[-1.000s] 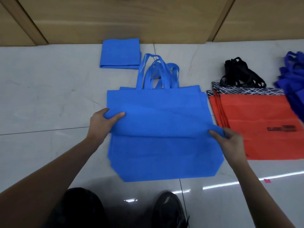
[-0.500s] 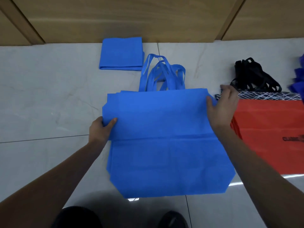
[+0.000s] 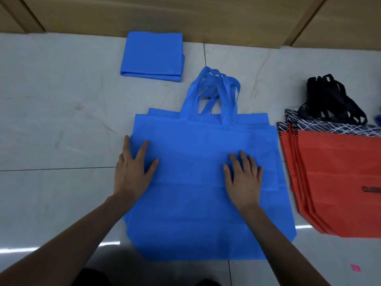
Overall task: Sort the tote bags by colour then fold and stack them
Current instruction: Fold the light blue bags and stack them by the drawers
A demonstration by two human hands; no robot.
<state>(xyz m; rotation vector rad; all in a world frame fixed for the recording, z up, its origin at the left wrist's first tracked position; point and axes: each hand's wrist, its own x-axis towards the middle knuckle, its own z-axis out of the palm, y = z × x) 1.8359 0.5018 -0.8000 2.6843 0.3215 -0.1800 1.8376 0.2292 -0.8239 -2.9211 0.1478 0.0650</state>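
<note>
A pile of light blue tote bags lies flat on the pale tiled floor, handles pointing away from me. The top bag's lower half is folded up over its upper half. My left hand presses flat on the fold's left edge, fingers spread. My right hand lies flat on the fold right of centre, fingers straight. A folded blue bag sits farther back near the wooden wall. Several orange-red tote bags with black handles are stacked to the right.
A wooden wall runs along the back of the floor. A dark blue bag edge shows at the far right. A small pink scrap lies on the floor at lower right. My dark shoes show at the bottom edge.
The bag's bottom edge was lifted and folded up toward the handles. Both hands have let go of the edge and now press flat on the folded layer; the right hand came back toward me.
</note>
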